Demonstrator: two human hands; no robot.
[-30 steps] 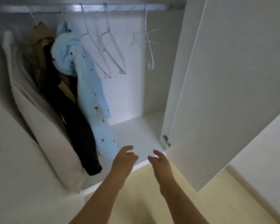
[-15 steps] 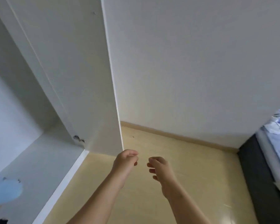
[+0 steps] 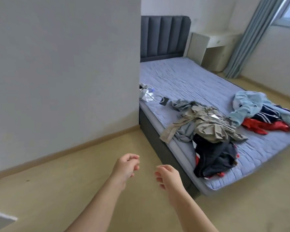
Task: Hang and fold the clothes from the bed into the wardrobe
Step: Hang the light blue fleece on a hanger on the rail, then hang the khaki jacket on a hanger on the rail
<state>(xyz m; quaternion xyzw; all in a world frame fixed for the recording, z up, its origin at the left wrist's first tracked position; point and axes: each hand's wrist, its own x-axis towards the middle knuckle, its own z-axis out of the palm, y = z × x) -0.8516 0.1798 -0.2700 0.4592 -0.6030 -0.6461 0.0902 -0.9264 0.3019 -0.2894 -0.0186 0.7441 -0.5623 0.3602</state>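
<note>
While both forearms stretch forward over the yellowish floor (image 3: 65, 190), the left hand (image 3: 126, 166) and the right hand (image 3: 168, 178) hang near each other but apart, curled fingers turned toward one another. Each grip is slack, its fingers loosely bent, and has hold of nothing.

To the right of the hands stands the bed (image 3: 191, 77). Its long axis runs from the dark padded headboard (image 3: 162, 36) at the far end toward the near right. The clothes lie on its blue mattress in two heaps.

The nearer heap stretches along the bed's left edge. A grey garment (image 3: 182, 104) is at its far end, and an olive garment (image 3: 208, 126) is spread in the middle with a sleeve trailing toward the edge. A dark navy garment (image 3: 213, 158) is at the near end, close to the right hand.

The second heap lies well apart at the right, its long axis across the bed: a light blue garment (image 3: 248, 104) over a striped dark piece (image 3: 264, 113) and a red garment (image 3: 264, 128).

A small dark device (image 3: 163, 101) with a cable lies farther along the left edge, beside a grey wall (image 3: 65, 64).
</note>
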